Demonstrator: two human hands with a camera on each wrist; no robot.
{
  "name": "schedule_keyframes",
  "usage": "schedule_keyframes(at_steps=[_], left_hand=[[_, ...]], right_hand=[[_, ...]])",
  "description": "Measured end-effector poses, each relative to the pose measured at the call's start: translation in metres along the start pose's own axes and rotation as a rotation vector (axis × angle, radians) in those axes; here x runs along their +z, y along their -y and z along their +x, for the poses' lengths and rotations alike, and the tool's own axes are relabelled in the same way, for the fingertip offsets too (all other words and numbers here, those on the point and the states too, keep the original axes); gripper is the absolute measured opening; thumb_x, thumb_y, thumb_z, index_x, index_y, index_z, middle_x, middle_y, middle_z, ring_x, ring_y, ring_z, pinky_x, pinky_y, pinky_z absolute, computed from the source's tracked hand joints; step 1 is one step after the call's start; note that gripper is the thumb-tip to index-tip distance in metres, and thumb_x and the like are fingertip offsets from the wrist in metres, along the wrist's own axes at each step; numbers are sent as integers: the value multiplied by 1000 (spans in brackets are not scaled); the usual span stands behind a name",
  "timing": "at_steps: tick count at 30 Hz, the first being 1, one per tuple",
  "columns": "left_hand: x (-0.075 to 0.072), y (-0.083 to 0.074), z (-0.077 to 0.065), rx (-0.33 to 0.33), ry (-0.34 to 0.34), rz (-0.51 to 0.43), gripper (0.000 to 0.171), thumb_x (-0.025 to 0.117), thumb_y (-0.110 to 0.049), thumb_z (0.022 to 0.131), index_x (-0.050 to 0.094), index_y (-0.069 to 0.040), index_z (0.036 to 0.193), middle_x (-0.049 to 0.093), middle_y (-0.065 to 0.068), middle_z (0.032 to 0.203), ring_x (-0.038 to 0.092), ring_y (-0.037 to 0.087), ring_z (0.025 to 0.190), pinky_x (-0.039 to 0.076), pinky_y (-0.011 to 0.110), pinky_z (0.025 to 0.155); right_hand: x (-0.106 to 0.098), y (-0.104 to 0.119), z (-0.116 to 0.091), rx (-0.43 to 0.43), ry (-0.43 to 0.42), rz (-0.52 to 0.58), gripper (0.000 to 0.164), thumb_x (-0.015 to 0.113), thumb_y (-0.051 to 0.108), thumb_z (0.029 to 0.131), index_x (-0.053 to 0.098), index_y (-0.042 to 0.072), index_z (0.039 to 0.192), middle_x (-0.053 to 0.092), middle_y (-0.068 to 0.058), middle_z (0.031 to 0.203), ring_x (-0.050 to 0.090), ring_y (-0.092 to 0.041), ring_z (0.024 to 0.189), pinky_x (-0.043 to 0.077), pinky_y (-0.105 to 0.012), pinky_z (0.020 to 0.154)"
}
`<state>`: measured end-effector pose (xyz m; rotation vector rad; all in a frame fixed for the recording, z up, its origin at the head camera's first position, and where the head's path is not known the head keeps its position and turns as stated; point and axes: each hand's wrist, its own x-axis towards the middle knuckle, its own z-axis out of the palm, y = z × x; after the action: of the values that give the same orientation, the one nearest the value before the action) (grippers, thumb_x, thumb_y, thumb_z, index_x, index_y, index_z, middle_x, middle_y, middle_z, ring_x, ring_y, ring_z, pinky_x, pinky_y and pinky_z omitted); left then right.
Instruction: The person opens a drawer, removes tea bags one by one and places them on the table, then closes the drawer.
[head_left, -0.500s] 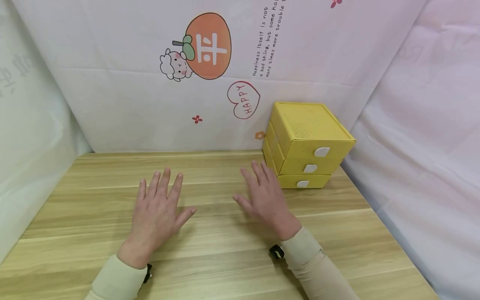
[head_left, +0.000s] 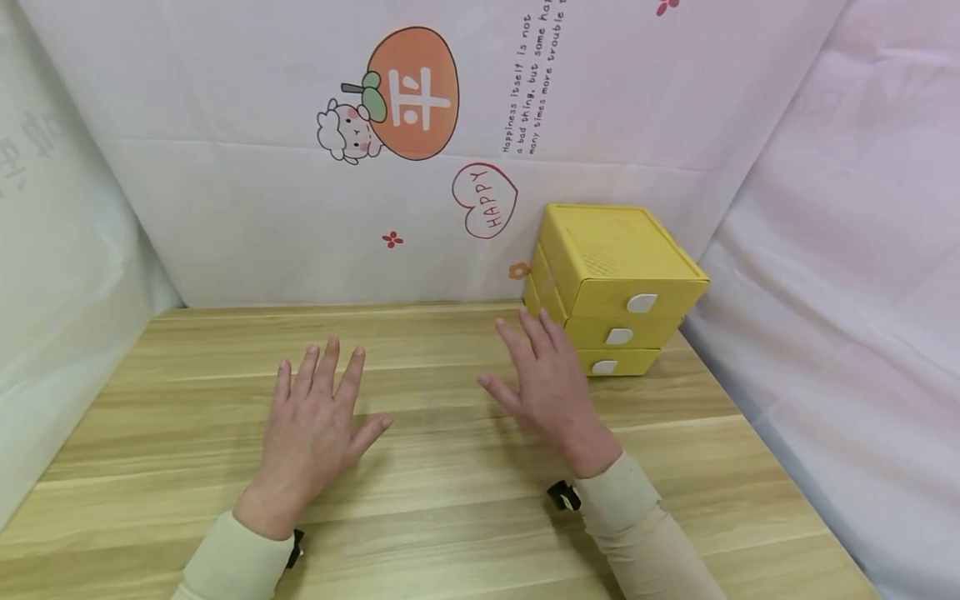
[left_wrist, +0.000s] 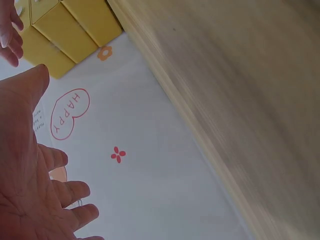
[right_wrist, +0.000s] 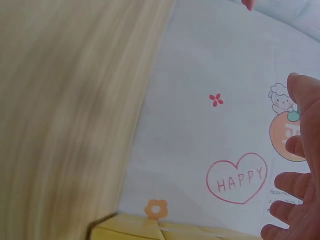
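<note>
A yellow box with three stacked drawers (head_left: 622,242), each with a white tab handle (head_left: 642,303), stands at the back right of the wooden table (head_left: 420,517). My right hand (head_left: 555,387) is just in front of its left side, fingers spread and holding nothing; in the head view it overlaps the lower drawers. Farther left, my left hand (head_left: 311,433) is palm down over the table, fingers spread, with nothing in its grasp. In the left wrist view the left hand (left_wrist: 25,165) shows its palm, and the yellow drawer box (left_wrist: 65,32) appears at the top left.
A white printed cloth (head_left: 262,225) hangs along the table's back edge, with an orange fruit drawing (head_left: 438,58) and a red heart outline. White sheets close off the left (head_left: 67,250) and right (head_left: 840,275) sides. Each wrist wears a dark strap.
My right hand has moved a little right and away from me, covering more of the drawer box's front left corner. The left hand has stayed in place.
</note>
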<state>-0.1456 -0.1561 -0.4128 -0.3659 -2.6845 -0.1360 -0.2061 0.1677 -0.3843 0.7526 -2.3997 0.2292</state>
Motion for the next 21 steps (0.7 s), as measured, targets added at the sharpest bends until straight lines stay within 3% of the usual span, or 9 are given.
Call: schedule_keyframes(at_steps=[7,21], left_hand=[[1,0,0,-1,3,-7,95,62,-69,92,38,-8,161,31,29,165,29,50,152,17,71,123],[-1,0,-1,7,-6,-11,94,62,-69,92,41,-8,160,34,29,164,31,50,151,18,70,123]], right_hand=[[-14,-6,6,-7,-27,-16,79,48,69,101,53,9,152,46,-30,156,39,-55,145,32,-62,122],[-42,-25,13,25,-83,-47,75,66,56,95,53,8,152,44,-30,158,40,-53,145,36,-66,117]])
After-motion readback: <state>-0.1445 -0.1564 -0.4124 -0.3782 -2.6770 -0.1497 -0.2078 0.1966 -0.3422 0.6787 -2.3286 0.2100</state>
